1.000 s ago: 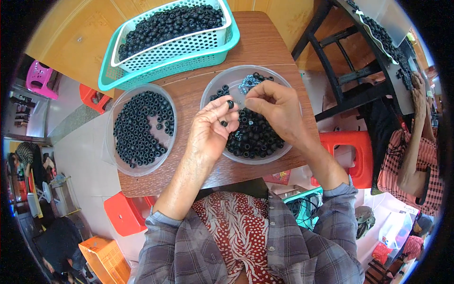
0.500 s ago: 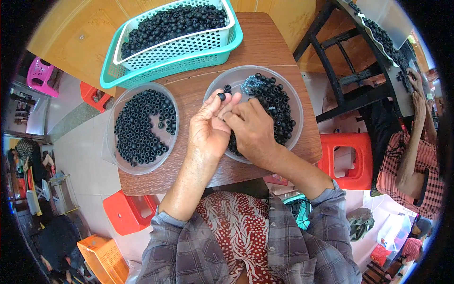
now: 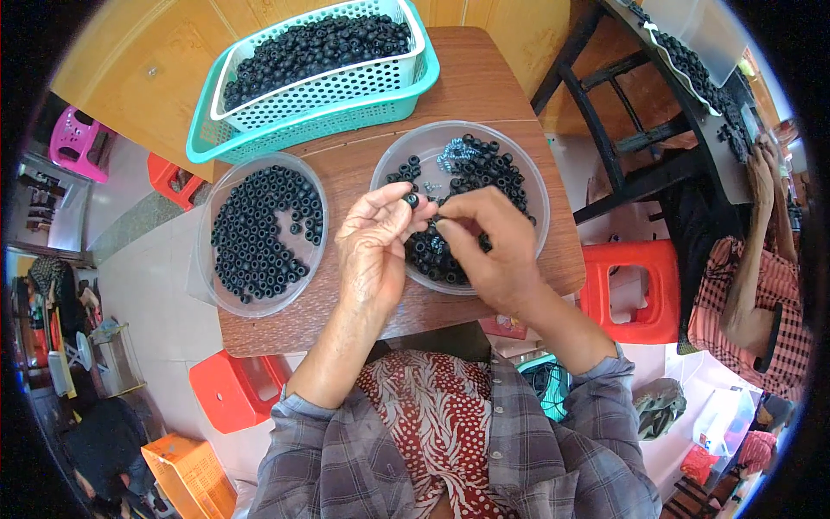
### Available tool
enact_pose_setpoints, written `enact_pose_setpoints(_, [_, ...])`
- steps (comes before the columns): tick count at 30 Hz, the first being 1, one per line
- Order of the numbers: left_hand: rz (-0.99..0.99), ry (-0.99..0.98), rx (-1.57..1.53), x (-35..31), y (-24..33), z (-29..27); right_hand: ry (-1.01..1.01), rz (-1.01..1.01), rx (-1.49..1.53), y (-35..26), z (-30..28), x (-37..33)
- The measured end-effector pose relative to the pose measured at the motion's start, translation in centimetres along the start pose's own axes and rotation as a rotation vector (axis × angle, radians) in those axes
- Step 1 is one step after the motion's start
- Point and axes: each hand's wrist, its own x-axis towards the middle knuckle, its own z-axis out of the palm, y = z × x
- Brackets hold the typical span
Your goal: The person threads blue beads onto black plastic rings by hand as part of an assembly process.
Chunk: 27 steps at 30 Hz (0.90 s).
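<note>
My left hand [image 3: 372, 251] is raised over the near-left side of the right clear tub, pinching a small round black bead-like part [image 3: 411, 200] between its fingertips, its hole showing. Close beside it, my right hand [image 3: 501, 255] has thumb and forefinger pressed together; whatever is between them is too small to make out. Below the hands, the right tub [image 3: 542, 221] contains many black parts and a small heap of silvery coil-like pieces [image 3: 456, 154]. To the left, another clear tub [image 3: 209, 275] holds black ring-shaped parts [image 3: 251, 233], mostly hole side up.
A white perforated basket [image 3: 324, 85] full of black beads sits in a teal basket [image 3: 303, 137] at the table's back. Red stools [image 3: 635, 327] flank the brown table [image 3: 363, 156]. At far right a co-worker's hands [image 3: 762, 164] are at another table with black parts.
My right hand has drawn back to the right, away from my left fingers. The bead in my left hand has turned and now shows its hole.
</note>
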Motion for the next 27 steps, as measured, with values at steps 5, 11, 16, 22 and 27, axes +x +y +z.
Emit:
enact_pose_setpoints(5, [0.014, -0.008, 0.142, -1.3, 0.2, 0.7, -0.034, 0.176, 0.129, 0.1, -1.2, 0.6])
enact_pose_setpoints(11, [0.089, -0.021, 0.201, -1.9, 0.1, 1.2, -0.116, 0.275, 0.303, 0.2, -0.8, 0.3])
enact_pose_setpoints(16, [0.137, -0.032, 0.211, -2.0, -0.5, 0.5, -0.127, 0.383, 0.416, -0.3, -0.5, 0.4])
enact_pose_setpoints(22, [0.158, 0.012, 0.267, -2.3, -0.7, 0.7, -0.123, 0.351, 0.322, -0.1, -0.3, 0.1])
enact_pose_setpoints(27, [0.230, 0.013, 0.350, -2.6, -0.9, 0.8, -0.154, 0.480, 0.367, -0.2, -0.4, 0.2])
